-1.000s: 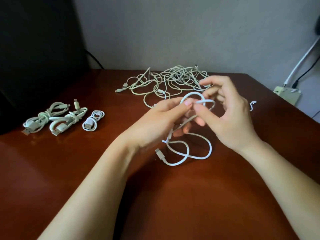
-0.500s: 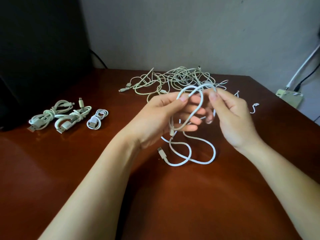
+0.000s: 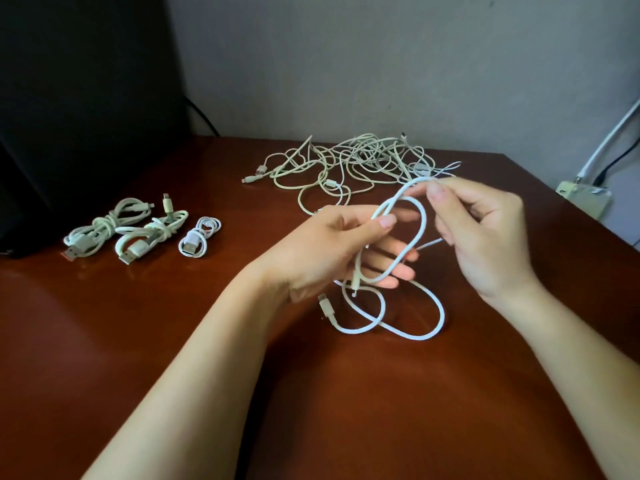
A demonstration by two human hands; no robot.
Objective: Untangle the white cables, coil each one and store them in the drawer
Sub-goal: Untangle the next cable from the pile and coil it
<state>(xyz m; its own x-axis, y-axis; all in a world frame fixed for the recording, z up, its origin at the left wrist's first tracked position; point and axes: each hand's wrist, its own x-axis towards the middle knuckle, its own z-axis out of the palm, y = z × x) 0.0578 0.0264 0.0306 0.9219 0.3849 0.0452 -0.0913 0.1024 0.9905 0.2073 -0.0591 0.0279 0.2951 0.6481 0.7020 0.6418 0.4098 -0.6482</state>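
Observation:
My left hand (image 3: 332, 247) holds a loop of a white cable (image 3: 420, 223) above the table, thumb on top and fingers under it. My right hand (image 3: 485, 230) pinches the top of the same loop between thumb and forefinger. The rest of that cable lies in loose loops (image 3: 408, 327) on the table below my hands, with one plug (image 3: 325, 306) at their left. A tangled pile of white cables (image 3: 349, 161) lies at the far middle of the table. Three coiled cables (image 3: 145, 230) rest side by side at the left. No drawer is in view.
The brown wooden table (image 3: 346, 393) meets a grey wall at the back. A large black object (image 3: 79, 98) stands at the far left. Off the table's right edge sits a white power strip (image 3: 585, 199) with cords running up the wall.
My right hand has moved to the right and drawn the loop wider and taller. My left hand has kept its hold on the loop and turned slightly.

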